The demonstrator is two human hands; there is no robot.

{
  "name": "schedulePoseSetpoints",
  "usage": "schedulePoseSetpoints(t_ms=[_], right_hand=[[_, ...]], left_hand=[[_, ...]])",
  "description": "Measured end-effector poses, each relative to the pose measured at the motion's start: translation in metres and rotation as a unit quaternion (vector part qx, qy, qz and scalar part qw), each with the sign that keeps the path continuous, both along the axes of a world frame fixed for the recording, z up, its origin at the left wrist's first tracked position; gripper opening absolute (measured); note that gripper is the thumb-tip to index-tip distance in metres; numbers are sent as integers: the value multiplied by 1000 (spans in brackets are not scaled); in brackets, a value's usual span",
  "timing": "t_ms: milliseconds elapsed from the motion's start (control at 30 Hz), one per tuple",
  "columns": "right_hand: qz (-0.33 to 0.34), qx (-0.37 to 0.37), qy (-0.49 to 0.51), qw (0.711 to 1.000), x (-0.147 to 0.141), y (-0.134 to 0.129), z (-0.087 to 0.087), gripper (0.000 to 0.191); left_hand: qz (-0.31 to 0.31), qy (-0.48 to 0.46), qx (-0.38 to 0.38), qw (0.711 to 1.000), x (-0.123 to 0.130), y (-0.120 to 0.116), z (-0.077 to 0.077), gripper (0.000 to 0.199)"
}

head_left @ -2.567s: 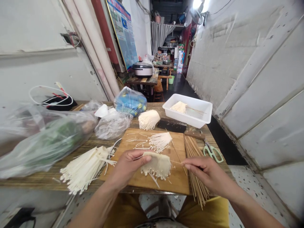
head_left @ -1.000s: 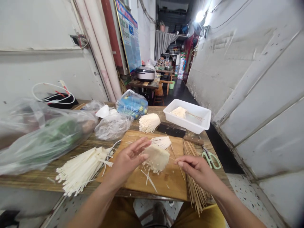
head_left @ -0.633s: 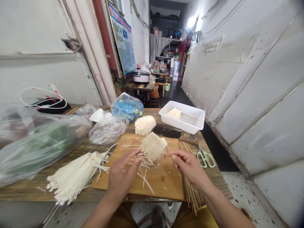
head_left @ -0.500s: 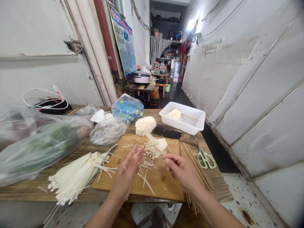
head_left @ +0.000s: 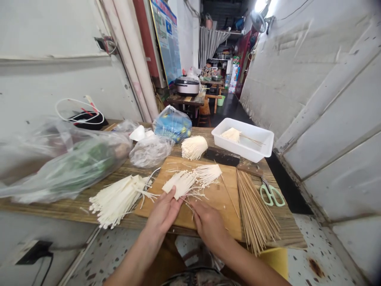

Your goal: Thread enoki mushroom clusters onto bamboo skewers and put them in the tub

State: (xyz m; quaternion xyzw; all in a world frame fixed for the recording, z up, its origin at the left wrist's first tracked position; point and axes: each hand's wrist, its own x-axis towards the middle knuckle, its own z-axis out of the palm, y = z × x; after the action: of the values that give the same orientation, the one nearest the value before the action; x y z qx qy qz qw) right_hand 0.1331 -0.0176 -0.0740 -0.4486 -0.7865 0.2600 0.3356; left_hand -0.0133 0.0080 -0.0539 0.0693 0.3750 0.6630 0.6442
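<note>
Left hand [head_left: 162,214] open, fingertips at a loose enoki mushroom clump [head_left: 180,184] on a wooden cutting board [head_left: 214,210]; right hand [head_left: 210,228] half-curled, any hold unclear. One skewered enoki bundle [head_left: 230,135] in a white tray [head_left: 242,149]; an unskewered enoki heap [head_left: 116,200], another enoki bunch [head_left: 194,147] and many bamboo skewers [head_left: 256,210] remaining on the table [head_left: 285,234].

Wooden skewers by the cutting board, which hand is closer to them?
The right hand is closer, lying just left of the wooden skewers. The left hand is farther away, on the far side of the right hand from the skewers.
</note>
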Motion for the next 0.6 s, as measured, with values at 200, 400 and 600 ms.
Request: schedulePoseSetpoints(t_ms=[200, 400, 600], right_hand=[[1, 19, -49, 999, 6, 0, -4, 35], [13, 32, -36, 999, 1, 5, -9, 37], [-1, 40, -11, 999, -2, 9, -11, 37]], left_hand=[[24, -9, -18, 999, 0, 1, -7, 43], [31, 5, -21, 999, 0, 6, -12, 42], [-10, -13, -2, 1000, -5, 10, -2, 30]])
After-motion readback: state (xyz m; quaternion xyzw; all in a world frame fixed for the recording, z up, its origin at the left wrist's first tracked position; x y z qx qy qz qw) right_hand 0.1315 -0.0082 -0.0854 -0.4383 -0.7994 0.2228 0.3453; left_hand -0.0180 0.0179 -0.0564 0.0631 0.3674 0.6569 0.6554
